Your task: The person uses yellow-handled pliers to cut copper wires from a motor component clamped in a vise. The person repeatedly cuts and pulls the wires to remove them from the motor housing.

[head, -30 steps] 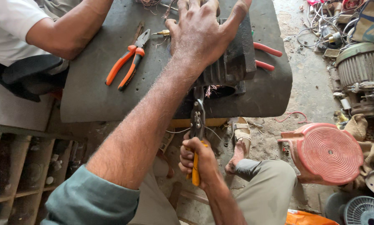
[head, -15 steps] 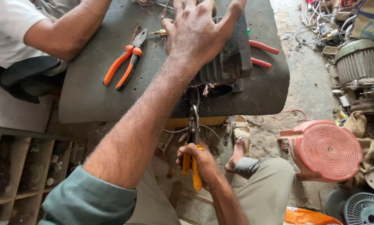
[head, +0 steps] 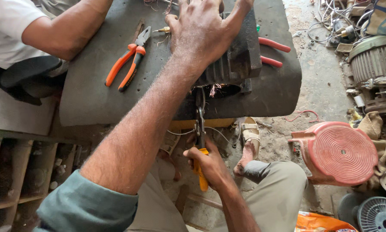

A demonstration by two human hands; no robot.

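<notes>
a: your left hand (head: 203, 30), where's it?

b: top centre of the frame, fingers spread, palm pressed flat on the dark motor housing (head: 238, 60). open, grasping nothing.

a: and the housing?

b: sits at the near edge of the dark mat (head: 94, 103) on the counter, centre top, copper wire ends (head: 213, 89) poking out of its underside.

a: your right hand (head: 210, 165)?

b: lower centre, below the counter edge, clenched round the yellow-handled pliers (head: 200, 141). pliers stand upright, nose up into the housing opening. can't tell if the nose bites any wire.

a: rest?

b: orange-handled pliers (head: 128, 64) lie on the mat, upper left. red handles (head: 272, 51) stick out right of the housing. another person's arm (head: 68, 32) rests at the upper left. red fan cover (head: 339, 152) on the floor, right side. your sandalled foot (head: 249, 137) just left of it.
</notes>
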